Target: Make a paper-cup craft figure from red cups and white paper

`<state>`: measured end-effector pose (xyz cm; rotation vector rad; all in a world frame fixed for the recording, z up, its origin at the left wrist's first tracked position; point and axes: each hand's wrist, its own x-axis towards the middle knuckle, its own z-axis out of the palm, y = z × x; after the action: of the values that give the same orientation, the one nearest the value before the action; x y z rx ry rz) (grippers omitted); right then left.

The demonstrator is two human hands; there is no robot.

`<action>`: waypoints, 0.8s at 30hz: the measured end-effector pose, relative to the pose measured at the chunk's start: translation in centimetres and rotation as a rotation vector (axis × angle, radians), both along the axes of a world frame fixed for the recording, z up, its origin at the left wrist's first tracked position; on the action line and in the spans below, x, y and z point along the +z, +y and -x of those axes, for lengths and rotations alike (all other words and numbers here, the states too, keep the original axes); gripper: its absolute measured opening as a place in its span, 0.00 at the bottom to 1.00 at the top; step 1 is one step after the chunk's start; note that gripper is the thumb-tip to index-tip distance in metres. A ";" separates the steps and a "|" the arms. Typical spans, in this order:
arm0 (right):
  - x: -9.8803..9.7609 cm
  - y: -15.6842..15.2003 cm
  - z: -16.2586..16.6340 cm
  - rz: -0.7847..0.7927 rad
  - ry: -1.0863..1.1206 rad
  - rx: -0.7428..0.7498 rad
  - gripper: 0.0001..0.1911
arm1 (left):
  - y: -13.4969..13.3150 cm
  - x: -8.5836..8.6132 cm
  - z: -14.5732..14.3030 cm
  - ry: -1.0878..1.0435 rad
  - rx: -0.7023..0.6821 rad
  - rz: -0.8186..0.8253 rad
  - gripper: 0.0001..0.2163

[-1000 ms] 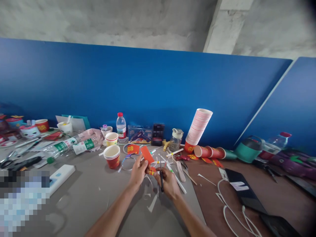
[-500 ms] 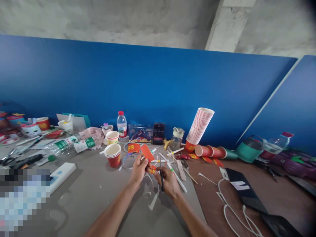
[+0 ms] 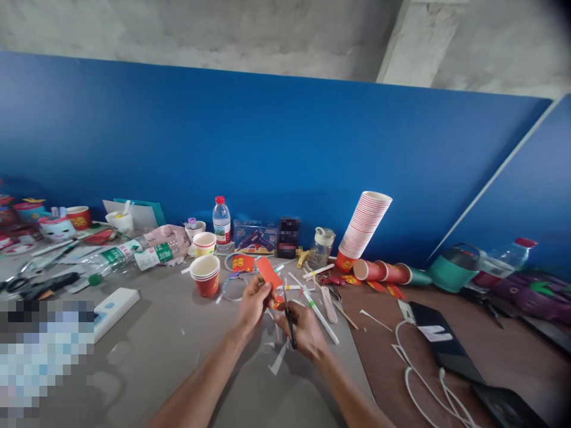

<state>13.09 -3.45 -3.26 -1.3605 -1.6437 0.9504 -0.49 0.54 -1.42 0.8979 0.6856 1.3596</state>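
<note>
In the head view, my left hand [image 3: 256,303] pinches a piece of red paper [image 3: 269,273] between thumb and fingers. My right hand [image 3: 306,329] is closed around a pair of scissors [image 3: 289,318] with dark handles. The blades point up and away, close beside the right edge of the paper; whether they touch it I cannot tell. A small red and yellow printed piece [image 3: 279,303] shows between the hands. White paper scraps [image 3: 279,358] lie on the grey table under my wrists.
Stacked paper cups [image 3: 206,279] stand left of my hands. A tall leaning cup stack [image 3: 364,229] and a glass jar [image 3: 322,245] are behind, right. Markers [image 3: 320,314] lie just right of the scissors. A phone [image 3: 439,339] and white cable [image 3: 404,356] lie on the brown surface. A blue partition [image 3: 285,142] closes the back.
The scissor blades have swung closer to the red paper's right edge and look nearer together. My left hand still holds the paper, with a slight shift of the whole view.
</note>
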 end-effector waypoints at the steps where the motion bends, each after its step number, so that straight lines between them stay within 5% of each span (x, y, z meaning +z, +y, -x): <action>1: 0.1 -0.1 0.0 0.002 -0.002 0.003 0.18 | 0.1 -0.1 0.0 0.002 0.000 -0.003 0.16; 24: 0.4 0.0 0.0 -0.034 0.016 0.010 0.12 | 0.0 -0.8 -0.4 0.121 -0.037 -0.047 0.13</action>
<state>13.11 -3.44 -2.90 -1.3201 -1.6487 0.9328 -0.07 0.50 -2.21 1.0322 0.7281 1.3009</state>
